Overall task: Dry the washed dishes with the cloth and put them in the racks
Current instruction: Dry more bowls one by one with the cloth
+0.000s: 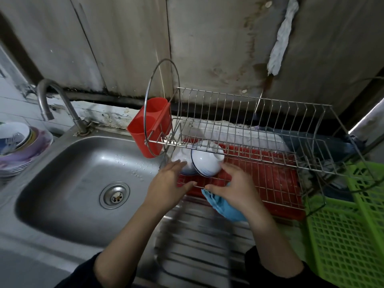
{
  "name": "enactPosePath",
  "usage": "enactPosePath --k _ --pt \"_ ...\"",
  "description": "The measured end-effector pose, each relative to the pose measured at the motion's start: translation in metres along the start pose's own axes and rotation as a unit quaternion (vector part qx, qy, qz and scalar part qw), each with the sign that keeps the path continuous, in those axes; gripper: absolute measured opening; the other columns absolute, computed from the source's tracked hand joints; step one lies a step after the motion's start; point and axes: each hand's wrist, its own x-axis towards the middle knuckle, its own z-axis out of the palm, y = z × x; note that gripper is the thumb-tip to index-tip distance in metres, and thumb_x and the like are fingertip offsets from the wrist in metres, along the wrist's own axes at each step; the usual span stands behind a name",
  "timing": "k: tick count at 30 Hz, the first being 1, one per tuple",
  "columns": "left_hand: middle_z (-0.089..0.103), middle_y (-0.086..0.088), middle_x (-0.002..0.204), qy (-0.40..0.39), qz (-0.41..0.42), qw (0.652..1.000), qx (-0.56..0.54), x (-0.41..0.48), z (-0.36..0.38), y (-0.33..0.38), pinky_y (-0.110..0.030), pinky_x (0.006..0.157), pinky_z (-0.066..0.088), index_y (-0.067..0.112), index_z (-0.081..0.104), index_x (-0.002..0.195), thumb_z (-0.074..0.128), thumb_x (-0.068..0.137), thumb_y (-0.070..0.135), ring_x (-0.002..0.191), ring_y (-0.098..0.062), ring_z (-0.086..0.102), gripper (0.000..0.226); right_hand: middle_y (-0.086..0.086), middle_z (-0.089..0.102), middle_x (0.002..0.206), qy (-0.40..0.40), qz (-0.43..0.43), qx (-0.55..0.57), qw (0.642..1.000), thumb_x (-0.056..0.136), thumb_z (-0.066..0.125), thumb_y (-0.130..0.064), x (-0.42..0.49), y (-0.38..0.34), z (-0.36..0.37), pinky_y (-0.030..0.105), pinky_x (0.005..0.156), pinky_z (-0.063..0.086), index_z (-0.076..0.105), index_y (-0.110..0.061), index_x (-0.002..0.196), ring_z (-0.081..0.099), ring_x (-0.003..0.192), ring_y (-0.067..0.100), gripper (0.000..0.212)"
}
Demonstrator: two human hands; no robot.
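Bowls, perhaps two, beneath upper rack, cloth near

Glossy ceramic bowl, wire metal rack, brushed-steel sink

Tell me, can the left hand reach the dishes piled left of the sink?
Probably yes: the left hand grips nothing, and only the open sink lies between it and the dishes.

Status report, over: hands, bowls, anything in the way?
Left hand open, fingertips by two bowls in lower rack. Right hand over blue cloth, grip hidden. Upper tier overhangs the bowls.
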Motion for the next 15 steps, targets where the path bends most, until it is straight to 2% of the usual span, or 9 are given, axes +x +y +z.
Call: enactPosePath --k 2,4,7,9,11,15 --pt "0.057 0.001 0.137 0.009 -0.006 1.0 0.002 -0.015 -0.009 -0.002 -0.029 0.1 0.044 0.022 0.056 0.134 0.072 0.084 0.041 0.124 -0.016 0.051 0.057 -0.002 0.045 0.148 0.004 -0.015 -0.02 1.0 0.076 0.083 -0.034 -0.006 -0.003 0.009 0.031 0.113 0.034 0.052 -0.02 0.14 0.042 0.135 0.015 0.073" --pt "0.061 0.003 0.129 0.011 -0.022 1.0 0.011 -0.032 -0.02 -0.005 -0.027 0.093 0.045 0.023 0.06 0.129 0.07 0.085 0.04 0.117 -0.016 0.055 0.048 -0.003 0.054 0.139 0.009 -0.036 -0.031 0.999 0.078 0.08 -0.034 -0.012 -0.009 0.018 0.028 0.108 0.04 0.06 -0.021 0.134 0.051 0.128 0.014 0.061" --pt "0.065 0.006 0.124 0.02 -0.066 0.997 0.021 -0.056 -0.039 -0.018 -0.028 0.092 0.047 0.026 0.064 0.124 0.065 0.088 0.044 0.114 -0.014 0.058 0.04 -0.008 0.072 0.107 0.01 -0.052 -0.031 0.998 0.081 0.077 -0.033 -0.02 -0.023 0.036 0.027 0.089 0.052 0.073 -0.025 0.112 0.066 0.099 0.008 0.032" --pt "0.068 0.01 0.116 0.02 -0.098 0.995 0.028 -0.07 -0.055 -0.03 -0.031 0.089 0.051 0.029 0.063 0.122 0.062 0.089 0.047 0.107 -0.01 0.062 0.038 -0.011 0.074 0.085 -0.002 -0.059 -0.041 0.997 0.083 0.075 -0.033 -0.023 -0.035 0.051 0.03 0.077 0.056 0.077 -0.025 0.093 0.067 0.08 0.005 0.013" --pt "0.069 0.014 0.106 0.019 -0.124 0.991 0.037 -0.083 -0.073 -0.044 -0.03 0.085 0.053 0.033 0.063 0.12 0.06 0.09 0.047 0.097 -0.005 0.063 0.034 -0.011 0.069 0.073 -0.015 -0.074 -0.06 0.995 0.084 0.073 -0.035 -0.028 -0.053 0.068 0.03 0.068 0.054 0.077 -0.023 0.081 0.064 0.069 0.006 0.013" --pt "0.07 0.015 0.1 0.048 -0.16 0.985 0.049 -0.112 -0.116 -0.075 -0.023 0.074 0.05 0.035 0.064 0.117 0.058 0.092 0.045 0.088 -0.001 0.063 0.028 -0.007 0.071 0.076 -0.039 -0.116 -0.094 0.988 0.084 0.072 -0.036 -0.037 -0.097 0.106 0.027 0.064 0.048 0.074 -0.021 0.078 0.063 0.072 0.012 0.016"
